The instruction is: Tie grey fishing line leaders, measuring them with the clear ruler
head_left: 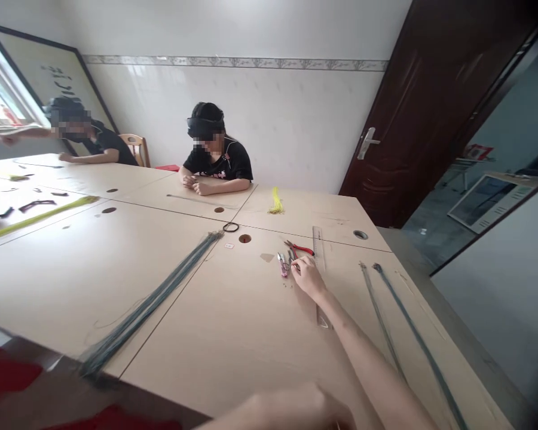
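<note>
My right hand [307, 278] is at the middle of the desk, its fingertips over pink-handled thread snips [283, 264] and next to red-handled pliers [300, 249]. Whether those fingers pinch anything small is hidden. A clear ruler [318, 248] runs beneath my wrist. My left hand [311, 409] lies at the bottom edge of the view, cut off, with nothing visible in it. A long bundle of grey-blue cords [147, 304] stretches across the desk to my left. Two thinner bundles [424, 352] lie to the right of my right arm.
A co-worker [217, 158] sits opposite with hands together at the desk edge, and another [89, 134] reaches out at far left. A yellow tassel [275, 203], a black elastic ring [230, 227] and cable holes mark the desk. A dark door [430, 107] stands at right.
</note>
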A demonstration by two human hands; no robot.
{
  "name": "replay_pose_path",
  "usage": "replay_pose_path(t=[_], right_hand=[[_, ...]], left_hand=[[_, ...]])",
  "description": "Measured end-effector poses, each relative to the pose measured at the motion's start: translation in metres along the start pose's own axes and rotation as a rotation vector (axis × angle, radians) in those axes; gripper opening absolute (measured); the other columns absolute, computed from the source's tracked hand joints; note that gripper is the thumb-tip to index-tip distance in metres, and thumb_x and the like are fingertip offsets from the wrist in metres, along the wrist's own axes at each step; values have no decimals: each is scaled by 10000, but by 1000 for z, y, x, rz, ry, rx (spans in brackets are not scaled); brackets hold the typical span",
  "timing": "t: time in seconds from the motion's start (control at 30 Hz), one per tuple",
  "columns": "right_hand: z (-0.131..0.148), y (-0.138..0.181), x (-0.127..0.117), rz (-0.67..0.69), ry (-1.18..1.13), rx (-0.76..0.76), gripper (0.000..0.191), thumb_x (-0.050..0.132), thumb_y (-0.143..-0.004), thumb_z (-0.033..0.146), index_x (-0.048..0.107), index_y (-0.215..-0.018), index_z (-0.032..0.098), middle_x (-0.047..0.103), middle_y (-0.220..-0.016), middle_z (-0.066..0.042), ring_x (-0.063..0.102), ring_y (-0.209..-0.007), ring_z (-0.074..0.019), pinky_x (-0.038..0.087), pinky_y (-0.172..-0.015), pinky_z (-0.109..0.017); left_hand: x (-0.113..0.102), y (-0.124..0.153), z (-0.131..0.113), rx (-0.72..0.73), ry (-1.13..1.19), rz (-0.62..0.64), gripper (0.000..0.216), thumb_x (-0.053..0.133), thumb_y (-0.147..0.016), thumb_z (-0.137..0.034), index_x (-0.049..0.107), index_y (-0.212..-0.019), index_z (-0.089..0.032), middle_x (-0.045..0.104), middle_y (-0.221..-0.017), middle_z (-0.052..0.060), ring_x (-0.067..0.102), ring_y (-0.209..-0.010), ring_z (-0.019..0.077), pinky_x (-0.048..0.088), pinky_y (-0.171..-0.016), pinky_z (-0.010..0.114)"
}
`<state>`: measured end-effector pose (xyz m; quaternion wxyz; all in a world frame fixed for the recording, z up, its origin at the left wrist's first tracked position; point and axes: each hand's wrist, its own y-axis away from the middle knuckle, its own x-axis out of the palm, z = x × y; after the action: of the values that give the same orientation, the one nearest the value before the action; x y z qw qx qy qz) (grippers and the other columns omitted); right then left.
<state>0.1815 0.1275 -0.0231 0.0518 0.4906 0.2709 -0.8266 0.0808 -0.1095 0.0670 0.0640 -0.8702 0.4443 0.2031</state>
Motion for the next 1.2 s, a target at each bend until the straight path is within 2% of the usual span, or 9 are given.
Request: replay_pose_path(t=[0.1,0.2,0.27,0.37,0.47,0.6,0.73,0.97,1.2], right_hand=[[10,9,19,-64,-39,39,239,532,-920,334,598,-1076,165,606,-1122,-73,596,-981,-184,506,-859,-398],[9,11,27,-121,-77,87,247,534,-919,338,594,-1081,162,605,-1115,-73,597,-970,-184,507,-850,-397],[5,12,28,-152,-103,109,251,538,-917,335,591,-1085,158,606,-1111,-72,599,-968,-185,509,-846,-397],[2,13,30,-184,-139,118,244,540,-917,330,593,-1081,157,609,-1103,-70,603,-955,-180,514,-836,-389],[2,15,31,-203,-165,117,233,540,-917,326,598,-1068,158,612,-1095,-69,604,-948,-176,517,-832,-383],[1,14,32,-217,-183,132,226,542,-917,321,601,-1056,154,618,-1076,-65,609,-934,-171,520,-826,-381],[0,12,32,-218,-186,152,211,534,-922,315,605,-1040,155,623,-1055,-61,611,-911,-163,525,-811,-367],[1,9,30,-194,-177,166,196,531,-924,310,611,-1015,156,627,-1035,-57,611,-894,-155,528,-797,-354],[1,8,31,-175,-165,185,202,529,-924,315,607,-1019,154,624,-1033,-56,608,-895,-157,523,-797,-356]], left_hand=[[-73,8,35,-144,-16,-298,216,516,-946,-302,627,-952,-117,665,-877,40,642,-720,130,558,-671,302],[-157,32,74,-330,-134,-704,238,511,-944,-323,602,-1053,-132,641,-999,68,634,-835,165,547,-754,355],[-207,51,98,-455,-221,-893,268,533,-931,-323,580,-1117,-136,618,-1081,84,624,-908,193,541,-784,383],[-264,76,128,-632,-342,-1042,280,543,-925,-315,573,-1143,-141,604,-1126,91,615,-953,209,533,-814,405],[-301,90,152,-780,-440,-1085,281,559,-914,-320,586,-1127,-139,605,-1131,82,610,-978,227,529,-826,409],[-335,88,178,-887,-539,-1033,285,576,-904,-324,594,-1115,-134,610,-1120,74,611,-982,237,527,-826,409],[-356,69,199,-934,-617,-953,270,569,-909,-318,589,-1123,-154,605,-1133,81,607,-992,223,521,-835,403],[-375,42,213,-1009,-697,-838,281,568,-911,-317,583,-1136,-150,603,-1143,89,607,-998,221,518,-844,416],[-384,36,214,-1080,-715,-780,285,575,-907,-311,580,-1139,-146,605,-1137,89,611,-992,221,524,-836,414]])
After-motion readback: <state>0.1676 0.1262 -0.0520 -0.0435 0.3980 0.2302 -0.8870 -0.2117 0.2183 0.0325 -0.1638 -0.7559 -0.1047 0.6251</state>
